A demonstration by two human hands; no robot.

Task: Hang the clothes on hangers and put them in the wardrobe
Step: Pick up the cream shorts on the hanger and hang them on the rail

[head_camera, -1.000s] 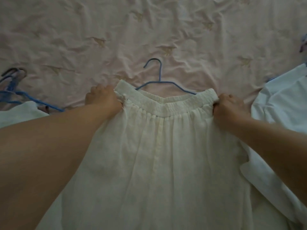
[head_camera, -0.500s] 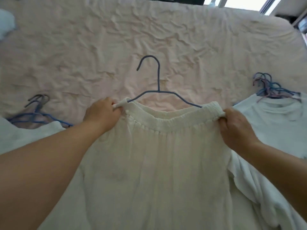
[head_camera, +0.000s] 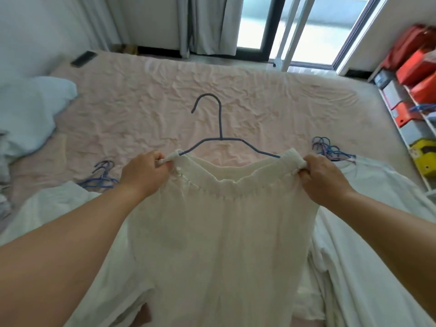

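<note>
The cream skirt (head_camera: pixel 219 232) occupies frame centre, its elastic waistband stretched between both hands over the bed (head_camera: pixel 236 95). The left hand (head_camera: pixel 144 173), at 9 o'clock of the waistband, pinches the left waistband corner with curled fingers. The right hand (head_camera: pixel 323 175), at 3 o'clock, grips the right corner the same way. The blue hanger (head_camera: pixel 220 128) sits inside the waistband; its shoulders emerge at both corners and its hook points to 12 o'clock. A bundle of spare hangers (head_camera: pixel 103 178) lies at 9 o'clock of the left hand. A second bundle (head_camera: pixel 330 149) lies at 1 o'clock of the right hand, on white garments (head_camera: pixel 368 232).
</note>
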